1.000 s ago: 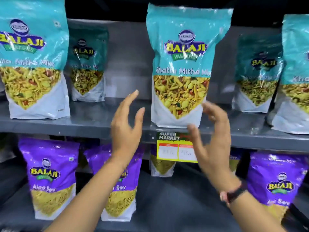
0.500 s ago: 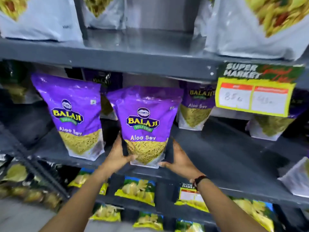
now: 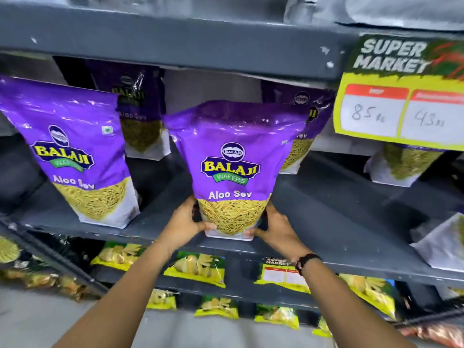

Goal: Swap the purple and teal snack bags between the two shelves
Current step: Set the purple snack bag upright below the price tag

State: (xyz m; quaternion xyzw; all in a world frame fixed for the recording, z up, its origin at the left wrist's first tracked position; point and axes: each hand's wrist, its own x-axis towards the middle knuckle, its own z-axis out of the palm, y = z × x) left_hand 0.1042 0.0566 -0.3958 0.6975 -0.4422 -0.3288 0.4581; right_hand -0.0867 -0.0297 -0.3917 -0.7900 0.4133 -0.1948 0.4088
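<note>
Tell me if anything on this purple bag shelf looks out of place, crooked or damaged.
Nothing looks damaged or spilled. The middle Aloo Sev bag leans back, but the left hand and right hand grip its base at the shelf's front edge. The front-left Aloo Sev bag also tilts, leaning left.

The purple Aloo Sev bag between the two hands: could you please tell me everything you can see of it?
The purple Aloo Sev bag is a glossy plastic stand-up pouch, purple above and white at its base, printed "Balaji Wafers", with yellow sev showing low down. It stands upright, top leaning slightly back, near the front edge of the grey shelf. The left hand and right hand grip its lower corners, thumbs on the front. Its top looks sealed.
</note>
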